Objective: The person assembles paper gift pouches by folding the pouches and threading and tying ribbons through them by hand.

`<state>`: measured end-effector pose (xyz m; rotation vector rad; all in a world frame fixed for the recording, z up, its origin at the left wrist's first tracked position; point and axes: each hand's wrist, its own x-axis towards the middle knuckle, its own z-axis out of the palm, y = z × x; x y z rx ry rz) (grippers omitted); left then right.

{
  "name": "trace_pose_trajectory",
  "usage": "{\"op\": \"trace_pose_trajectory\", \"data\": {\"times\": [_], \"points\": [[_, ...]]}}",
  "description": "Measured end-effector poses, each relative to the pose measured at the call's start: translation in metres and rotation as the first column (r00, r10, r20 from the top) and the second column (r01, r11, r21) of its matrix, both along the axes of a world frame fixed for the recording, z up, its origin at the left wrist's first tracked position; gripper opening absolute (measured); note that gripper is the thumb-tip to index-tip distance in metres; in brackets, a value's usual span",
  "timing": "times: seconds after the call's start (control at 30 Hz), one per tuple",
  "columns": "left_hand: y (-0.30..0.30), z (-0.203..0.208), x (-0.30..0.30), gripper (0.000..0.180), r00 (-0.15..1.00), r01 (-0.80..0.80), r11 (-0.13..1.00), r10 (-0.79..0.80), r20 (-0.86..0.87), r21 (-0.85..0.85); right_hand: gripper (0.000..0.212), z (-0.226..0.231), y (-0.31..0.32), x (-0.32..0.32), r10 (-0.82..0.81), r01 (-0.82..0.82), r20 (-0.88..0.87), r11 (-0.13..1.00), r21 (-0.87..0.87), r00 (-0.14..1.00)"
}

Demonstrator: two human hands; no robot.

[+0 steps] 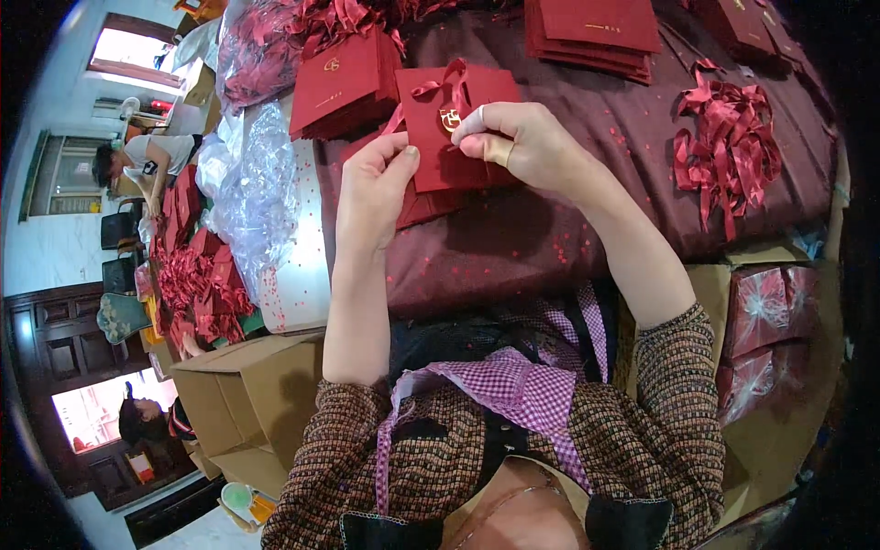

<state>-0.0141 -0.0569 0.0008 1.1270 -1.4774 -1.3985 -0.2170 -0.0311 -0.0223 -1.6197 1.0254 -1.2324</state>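
A small red paper gift bag (435, 170) with a ribbon handle (456, 82) is held over the table between both hands. My left hand (376, 188) grips its left edge, thumb in front and fingers bent behind. At the bag's front, my right hand (532, 142) pinches the rim of a gold ornament (448, 118) below the ribbon; a white cover is on one fingertip and a yellowish band is on another digit. Whether ribbon is also caught in that pinch is hidden. More red bags (426, 209) lie partly under the held one.
A stack of red bags (344, 87) stands at left, another stack (596, 37) at the far side. Loose red ribbons (729, 147) lie at right on the dark red cloth (568, 229). Clear plastic (252, 174) and an open carton (243, 394) are at left. Two other people are farther left.
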Motion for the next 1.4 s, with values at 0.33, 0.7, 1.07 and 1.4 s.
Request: {"op": "trace_pose_trajectory", "data": {"times": [0.33, 0.7, 1.07, 1.4], "points": [[0.008, 0.011, -0.006, 0.026, 0.996, 0.087, 0.995, -0.086, 0.016, -0.044, 0.007, -0.003, -0.002, 0.010, -0.152, 0.120, -0.071, 0.934, -0.336, 0.986], [0.015, 0.019, -0.016, 0.022, 0.997, 0.050, 0.994, -0.045, 0.058, -0.097, 0.008, -0.005, 0.001, 0.011, -0.322, 0.162, -0.194, 0.808, -0.566, 0.927], [0.021, 0.018, -0.023, 0.019, 0.987, 0.071, 0.978, -0.041, 0.154, -0.195, 0.012, -0.001, 0.006, 0.012, -0.503, 0.154, -0.285, 0.664, -0.731, 0.816], [0.003, 0.008, -0.014, 0.014, 0.922, 0.277, 0.828, -0.086, 0.379, -0.487, 0.012, -0.004, 0.003, 0.006, -0.458, 0.182, -0.216, 0.679, -0.711, 0.862]]}}
